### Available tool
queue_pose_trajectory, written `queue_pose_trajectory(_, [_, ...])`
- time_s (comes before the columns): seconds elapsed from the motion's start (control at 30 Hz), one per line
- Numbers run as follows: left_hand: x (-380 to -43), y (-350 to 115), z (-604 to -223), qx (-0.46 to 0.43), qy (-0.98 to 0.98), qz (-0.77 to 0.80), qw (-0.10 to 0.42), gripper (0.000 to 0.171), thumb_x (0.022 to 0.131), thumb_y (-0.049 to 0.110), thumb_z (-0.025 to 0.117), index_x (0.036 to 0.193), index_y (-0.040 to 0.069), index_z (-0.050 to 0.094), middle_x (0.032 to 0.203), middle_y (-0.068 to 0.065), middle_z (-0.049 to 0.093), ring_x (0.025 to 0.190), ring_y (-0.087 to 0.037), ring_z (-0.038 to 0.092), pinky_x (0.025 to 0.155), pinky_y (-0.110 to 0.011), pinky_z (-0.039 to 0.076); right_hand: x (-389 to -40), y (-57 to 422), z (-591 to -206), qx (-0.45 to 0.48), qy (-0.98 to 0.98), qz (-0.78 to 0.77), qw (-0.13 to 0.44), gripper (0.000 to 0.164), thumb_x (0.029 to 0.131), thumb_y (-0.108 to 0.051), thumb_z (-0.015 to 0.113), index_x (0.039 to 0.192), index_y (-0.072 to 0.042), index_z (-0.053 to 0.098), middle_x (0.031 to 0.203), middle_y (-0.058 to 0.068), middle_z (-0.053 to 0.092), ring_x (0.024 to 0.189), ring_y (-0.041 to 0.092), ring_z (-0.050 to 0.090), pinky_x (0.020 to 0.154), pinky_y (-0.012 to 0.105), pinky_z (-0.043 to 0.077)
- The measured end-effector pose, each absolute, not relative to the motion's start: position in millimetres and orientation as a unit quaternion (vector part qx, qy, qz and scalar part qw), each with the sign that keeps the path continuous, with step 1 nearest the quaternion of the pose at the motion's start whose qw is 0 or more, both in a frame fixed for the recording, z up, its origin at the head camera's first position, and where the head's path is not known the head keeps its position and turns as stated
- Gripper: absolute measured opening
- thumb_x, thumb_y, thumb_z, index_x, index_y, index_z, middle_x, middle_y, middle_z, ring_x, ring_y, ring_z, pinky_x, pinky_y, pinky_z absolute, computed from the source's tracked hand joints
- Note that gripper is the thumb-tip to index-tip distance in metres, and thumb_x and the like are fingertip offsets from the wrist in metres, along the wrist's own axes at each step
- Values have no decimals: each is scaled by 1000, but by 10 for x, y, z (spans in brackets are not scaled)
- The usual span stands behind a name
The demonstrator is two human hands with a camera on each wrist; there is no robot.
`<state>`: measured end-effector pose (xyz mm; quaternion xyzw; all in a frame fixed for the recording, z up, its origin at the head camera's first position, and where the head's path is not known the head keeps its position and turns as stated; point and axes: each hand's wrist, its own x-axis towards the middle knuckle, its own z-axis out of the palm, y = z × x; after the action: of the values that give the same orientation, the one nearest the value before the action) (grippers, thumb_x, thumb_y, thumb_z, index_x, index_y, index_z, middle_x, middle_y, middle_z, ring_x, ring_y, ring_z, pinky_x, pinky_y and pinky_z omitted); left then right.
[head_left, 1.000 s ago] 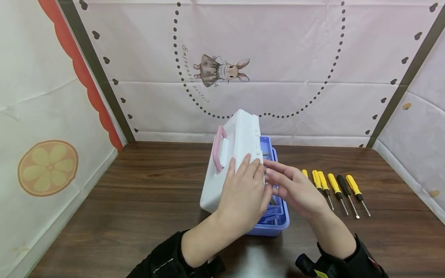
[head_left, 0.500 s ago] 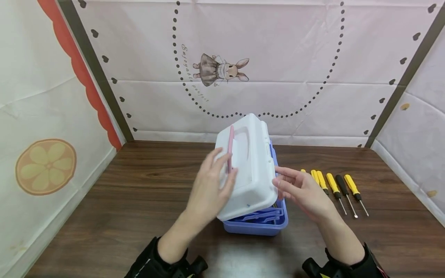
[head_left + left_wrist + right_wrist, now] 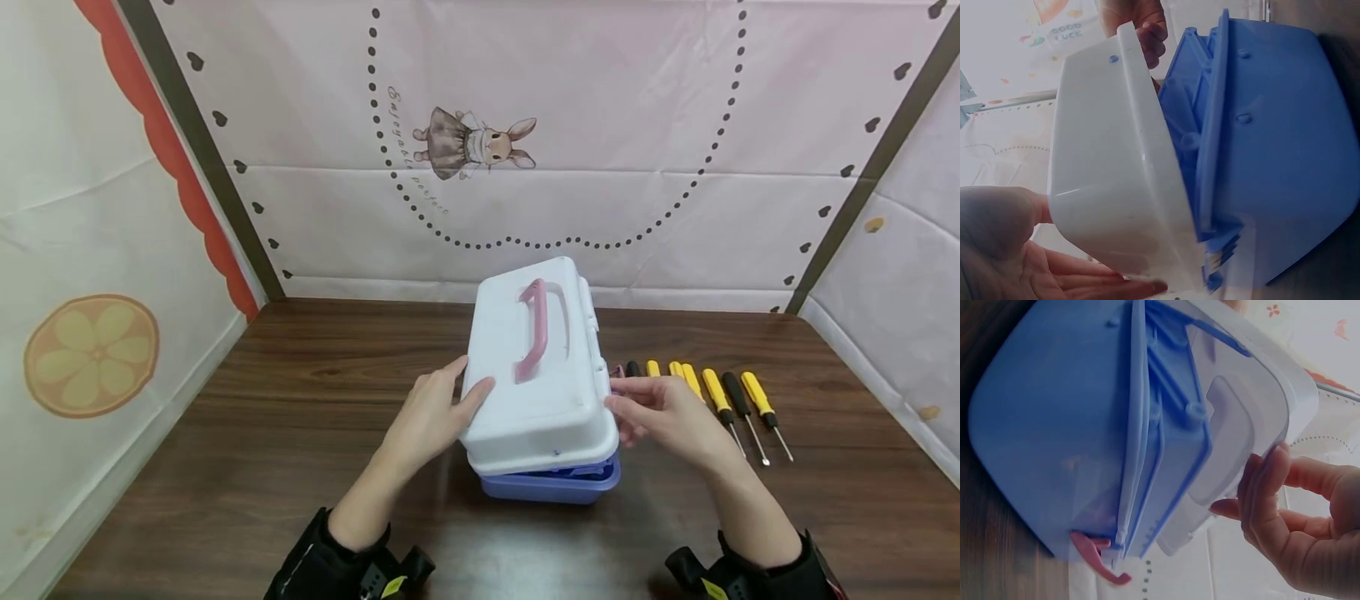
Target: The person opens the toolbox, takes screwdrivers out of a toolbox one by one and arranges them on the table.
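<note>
A toolbox has a white lid (image 3: 498,333) tilted partly down over its blue base (image 3: 540,490). A pink carrying handle (image 3: 536,333) is on top of the lid. My left hand (image 3: 426,417) lies against the lid's left side, its fingers extended in the left wrist view. My right hand (image 3: 671,417) pinches the lid's right edge between thumb and fingers. In the right wrist view, a gap shows a blue inner tray (image 3: 1175,444) between base and lid. A pink latch (image 3: 1100,557) hangs on the base's front rim. Most contents are hidden.
Several screwdrivers with yellow or black handles lie in a row right of the toolbox, including a yellow one (image 3: 759,393) and a black one (image 3: 737,396). A printed white cloth (image 3: 637,100) stands behind the brown wood-grain table (image 3: 330,383).
The lid has swung rightward and down over the base. My left hand has shifted from its top to its left side. My right hand has moved slightly right, staying near the lid's edge.
</note>
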<state>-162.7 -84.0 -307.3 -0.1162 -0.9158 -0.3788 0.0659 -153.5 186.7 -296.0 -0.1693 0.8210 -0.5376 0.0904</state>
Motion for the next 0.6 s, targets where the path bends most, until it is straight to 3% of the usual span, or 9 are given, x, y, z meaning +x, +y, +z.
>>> queue_pose_trajectory(0.1, [-1638, -800, -3098, -122, -909, -390, 76, 59, 86, 34, 55, 124, -10, 44, 119, -22, 51, 108, -24, 51, 87, -39, 42, -1554, 1889, -2964, -184, 839, -504, 90, 37, 87, -9, 56, 113, 16, 51, 72, 11, 61, 55, 18, 56, 54, 32, 51])
queue_pose_trajectory(0.33, [-1628, -710, -3155, -131, -902, -393, 121, 59, 84, 34, 59, 121, -11, 47, 118, -23, 52, 109, -27, 50, 88, -39, 41, -1591, 1884, -2989, -177, 880, -428, 103, 29, 88, -9, 52, 109, 11, 56, 67, 5, 59, 54, 17, 54, 51, 29, 49])
queue_pose_trajectory(0.6, [-1613, -601, -3230, -134, -903, -376, 159, 57, 82, 35, 60, 118, -9, 51, 109, -22, 57, 100, -28, 55, 80, -38, 46, -1635, 1899, -3078, -191, 904, -360, 129, 17, 89, -9, 50, 91, 2, 63, 60, 2, 56, 50, 13, 54, 47, 25, 47])
